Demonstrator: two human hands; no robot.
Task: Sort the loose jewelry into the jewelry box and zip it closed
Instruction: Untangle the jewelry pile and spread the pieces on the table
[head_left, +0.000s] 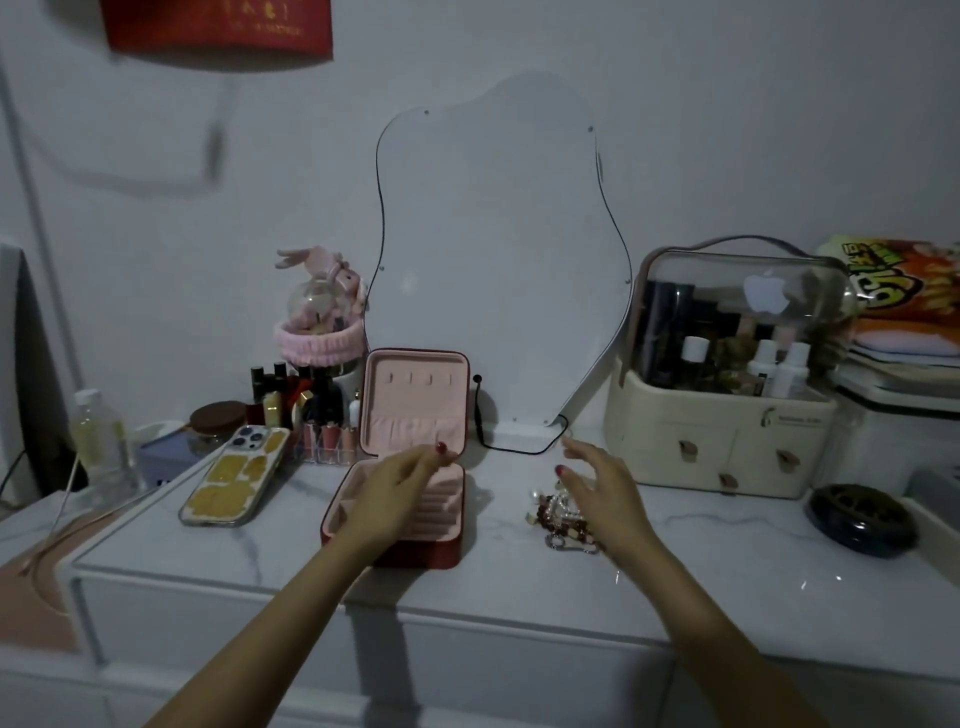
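While dim light falls on the white marbled bench (727, 551) and a wavy mirror (493, 260) leans on the wall, the jewelry box (415, 457) lies unzipped under the relaxed, empty left hand (395, 493); loose jewelry (558, 514) sits just beside the spread, empty right hand (602, 493).

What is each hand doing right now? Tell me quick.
Left hand: open, empty, over the open jewelry box.
Right hand: open, empty, above the loose jewelry.
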